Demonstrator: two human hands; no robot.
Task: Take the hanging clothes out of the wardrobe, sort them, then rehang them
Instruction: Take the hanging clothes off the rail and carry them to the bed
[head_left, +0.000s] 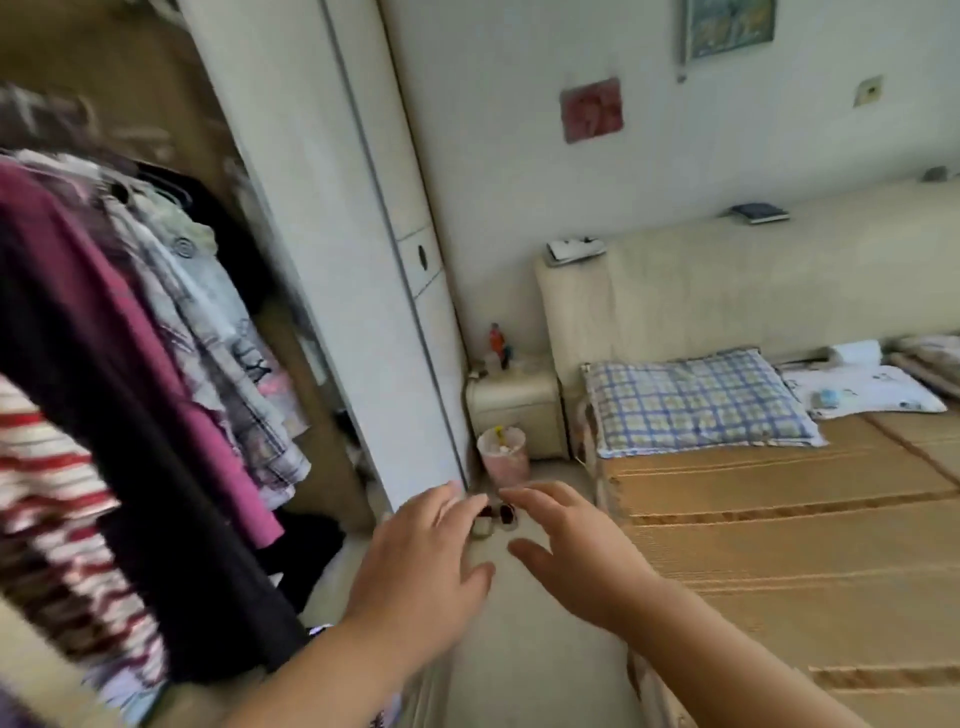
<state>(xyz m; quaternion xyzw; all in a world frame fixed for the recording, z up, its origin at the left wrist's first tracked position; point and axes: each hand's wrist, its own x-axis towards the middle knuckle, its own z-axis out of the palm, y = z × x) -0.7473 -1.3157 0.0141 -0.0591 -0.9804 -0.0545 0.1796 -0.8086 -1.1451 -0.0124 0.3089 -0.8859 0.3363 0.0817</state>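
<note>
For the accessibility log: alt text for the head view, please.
An empty left hand and right hand reach forward with fingers spread. Left of them, purple, black and red-striped clothes hang in the open white wardrobe; right, a blue checked pillow lies on a straw-matted bed.

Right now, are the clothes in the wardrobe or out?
In: the clothes hang inside the wardrobe; left hand and right hand hold nothing.

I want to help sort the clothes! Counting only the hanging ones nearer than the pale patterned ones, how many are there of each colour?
Red-and-white striped garment: 1
Black garment: 1
Purple-pink garment: 1
Total: 3
The blur may hide more.
</note>
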